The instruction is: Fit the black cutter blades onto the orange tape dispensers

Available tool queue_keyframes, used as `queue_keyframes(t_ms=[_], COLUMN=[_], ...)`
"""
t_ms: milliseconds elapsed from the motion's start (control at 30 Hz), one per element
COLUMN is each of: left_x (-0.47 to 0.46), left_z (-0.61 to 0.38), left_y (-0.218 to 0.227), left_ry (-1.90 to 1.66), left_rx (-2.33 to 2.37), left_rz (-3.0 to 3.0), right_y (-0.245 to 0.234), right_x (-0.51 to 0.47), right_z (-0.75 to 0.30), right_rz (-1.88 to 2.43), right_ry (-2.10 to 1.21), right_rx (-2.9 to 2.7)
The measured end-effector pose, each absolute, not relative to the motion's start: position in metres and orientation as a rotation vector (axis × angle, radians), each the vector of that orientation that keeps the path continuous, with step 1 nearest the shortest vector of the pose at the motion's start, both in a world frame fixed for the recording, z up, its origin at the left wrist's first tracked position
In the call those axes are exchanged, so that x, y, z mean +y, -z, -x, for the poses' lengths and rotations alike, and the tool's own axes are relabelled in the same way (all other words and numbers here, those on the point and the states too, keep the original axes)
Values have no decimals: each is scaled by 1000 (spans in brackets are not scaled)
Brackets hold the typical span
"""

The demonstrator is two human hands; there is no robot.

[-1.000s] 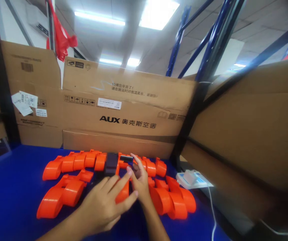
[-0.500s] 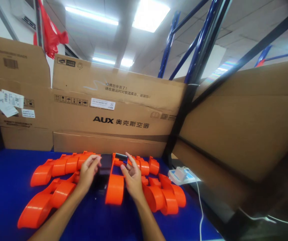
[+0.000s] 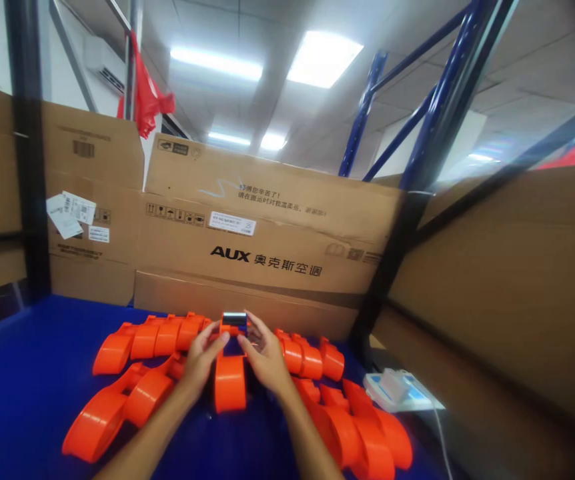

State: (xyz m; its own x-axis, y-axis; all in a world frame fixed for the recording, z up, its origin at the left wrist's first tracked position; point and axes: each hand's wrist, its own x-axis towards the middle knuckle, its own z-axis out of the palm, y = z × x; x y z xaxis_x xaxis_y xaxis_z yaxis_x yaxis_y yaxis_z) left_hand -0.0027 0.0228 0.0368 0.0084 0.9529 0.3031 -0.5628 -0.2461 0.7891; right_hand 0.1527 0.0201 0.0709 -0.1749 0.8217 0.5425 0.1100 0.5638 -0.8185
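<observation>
Between my hands is an orange plastic tape dispenser [image 3: 230, 383], its wide ring hanging down toward me. A dark, shiny bar-like part [image 3: 235, 319] sits at its upper end, with a bit of blue on the right side. My left hand [image 3: 204, 353] grips the upper end from the left, thumb toward me. From the right, my right hand [image 3: 266, 352] grips the same end, thumb near the middle and index finger reaching up beside the dark part. My fingers partly hide the join there.
Rows of similar orange dispensers lie on the blue table [image 3: 27, 373], to the left [image 3: 95, 420] and right [image 3: 342, 433]. A white power strip [image 3: 402, 390] with a plug and cable lies at the right edge. Cardboard panels [image 3: 267, 233] and dark rack posts [image 3: 392, 267] stand behind.
My left hand has moved right and taken hold of the dispenser's upper end. The black box-like thing beside the dispenser no longer shows. My view has turned slightly left.
</observation>
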Motion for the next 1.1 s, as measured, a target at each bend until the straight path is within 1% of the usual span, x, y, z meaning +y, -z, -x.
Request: queue_keyframes(t_ms=[100,167,367,633,867,1100], left_x=[25,24,18,5,4,1], left_z=[5,5,3,1,-1,-1], left_y=[-36,-34,-34,-45,-43,-45], left_ry=[-1590,-1601,-1600,-1605,-1625,-1628], left_rx=[553,592,636,690,751,724], left_rz=[-1038,-1060,-1090,-1024,-1104,-1126], right_y=[-65,-62,-62,-66,-71,-72], right_x=[16,10,-3,-9,-17,-16], right_z=[-158,-162,-163,-159,-156,-157], right_rz=[974,1032,1039,1070,1142,1127], right_ry=[-561,-512,-535,-441,-388,-424], right_rx=[-1721,-1778,-1793,-1759,-1733,-1738])
